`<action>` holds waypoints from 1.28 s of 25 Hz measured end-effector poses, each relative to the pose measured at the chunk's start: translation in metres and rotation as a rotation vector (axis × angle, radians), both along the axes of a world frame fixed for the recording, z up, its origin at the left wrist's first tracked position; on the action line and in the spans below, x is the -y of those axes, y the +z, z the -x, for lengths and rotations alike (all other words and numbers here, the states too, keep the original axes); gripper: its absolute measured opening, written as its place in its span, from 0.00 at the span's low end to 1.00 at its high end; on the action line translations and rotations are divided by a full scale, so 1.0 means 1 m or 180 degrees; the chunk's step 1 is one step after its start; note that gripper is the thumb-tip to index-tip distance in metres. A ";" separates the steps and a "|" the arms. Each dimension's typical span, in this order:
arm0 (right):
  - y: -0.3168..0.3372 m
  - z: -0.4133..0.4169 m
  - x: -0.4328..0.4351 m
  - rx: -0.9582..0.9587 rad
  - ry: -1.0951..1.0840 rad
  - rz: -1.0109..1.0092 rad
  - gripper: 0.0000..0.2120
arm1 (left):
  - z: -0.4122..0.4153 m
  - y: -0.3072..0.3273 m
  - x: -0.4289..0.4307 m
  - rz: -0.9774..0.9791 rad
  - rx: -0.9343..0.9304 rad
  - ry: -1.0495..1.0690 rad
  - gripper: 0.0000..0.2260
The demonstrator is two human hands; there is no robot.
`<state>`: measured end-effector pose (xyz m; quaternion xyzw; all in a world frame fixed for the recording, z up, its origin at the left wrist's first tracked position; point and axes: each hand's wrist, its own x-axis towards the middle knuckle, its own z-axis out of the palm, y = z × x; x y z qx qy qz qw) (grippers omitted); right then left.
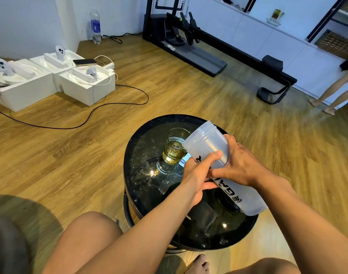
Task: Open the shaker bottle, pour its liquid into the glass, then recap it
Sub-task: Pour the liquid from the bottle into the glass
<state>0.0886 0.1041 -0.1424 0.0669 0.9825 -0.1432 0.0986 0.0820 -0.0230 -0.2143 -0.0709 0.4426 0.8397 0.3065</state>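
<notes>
A frosted translucent shaker bottle point(205, 142) with black lettering is tilted, its open mouth resting over the rim of a clear glass point(176, 147). The glass stands on a round black glass table point(145, 139) and holds yellowish liquid in its lower part. My left hand point(196, 175) grips the bottle's middle from the left, thumb across the front. My right hand point(240, 163) wraps the bottle from the right, just above the left hand. The bottle's base points toward me at the lower right. Its cap is not visible.
White boxes point(50, 80) with devices, a phone and cables lie on the wooden floor at the left. A black cable point(117, 103) snakes toward the table. A black exercise machine point(208, 46) stands behind. Another person's legs point(335, 91) are at the far right. My knees flank the table.
</notes>
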 end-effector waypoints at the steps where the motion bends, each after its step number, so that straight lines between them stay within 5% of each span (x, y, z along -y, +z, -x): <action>1: 0.000 0.000 0.000 0.0007 0.0003 0.0004 0.54 | 0.000 0.000 0.000 -0.0005 0.0004 0.0002 0.21; 32: -0.001 0.003 0.000 0.0017 -0.0003 -0.0062 0.52 | 0.000 0.002 0.000 -0.0062 0.0075 0.0000 0.19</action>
